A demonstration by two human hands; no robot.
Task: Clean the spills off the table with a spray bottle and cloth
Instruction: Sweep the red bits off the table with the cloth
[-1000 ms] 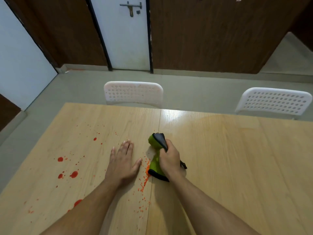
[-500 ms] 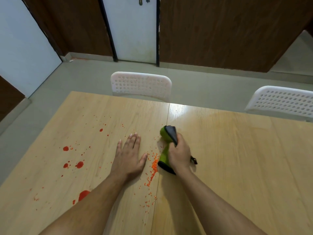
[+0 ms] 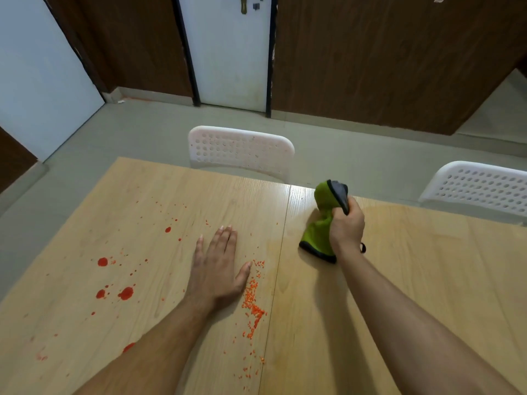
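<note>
Since a second ago, right hand (image 3: 346, 230) has slid the gripped green cloth (image 3: 320, 223) toward the desk's (image 3: 413, 266) far edge, away from orange crumbs (image 3: 252, 303); left hand (image 3: 218, 269) stays flat, fingers straight.

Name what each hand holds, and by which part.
Right hand grips the green cloth bunched around its middle. Left hand holds nothing, flat on the table.
</note>
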